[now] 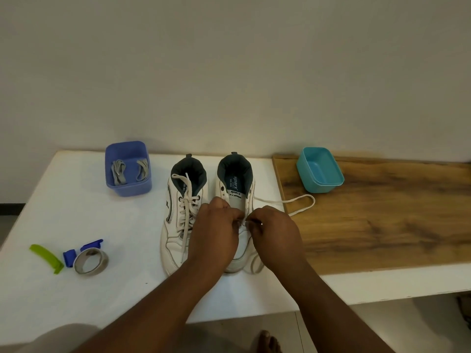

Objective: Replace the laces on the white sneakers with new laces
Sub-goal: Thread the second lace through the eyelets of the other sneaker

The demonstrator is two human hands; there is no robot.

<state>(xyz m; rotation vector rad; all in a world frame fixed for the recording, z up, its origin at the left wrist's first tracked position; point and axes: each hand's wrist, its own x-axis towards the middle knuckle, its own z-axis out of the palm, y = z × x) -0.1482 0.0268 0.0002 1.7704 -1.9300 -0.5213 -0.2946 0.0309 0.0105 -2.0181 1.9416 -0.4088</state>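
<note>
Two white sneakers stand side by side on the white table [63,215], toes toward me. The left sneaker [175,220] carries its white lace, untied. On the right sneaker [238,189] the upper eyelets are bare, and its old white lace [300,202] trails in a loop onto the wooden board. My left hand [216,228] lies over that shoe's middle, fingers curled at the eyelets. My right hand [274,233] pinches the lace near the shoe's right eyelet row. A blue tub [128,184] at the back left holds grey laces [118,171].
A wooden board [382,225] covers the table's right part, with a teal tub [319,170] standing on it at the back. Near the front left lie a green clip [47,258], a blue piece [70,257] and a roll of tape [91,262]. A wall rises behind the table.
</note>
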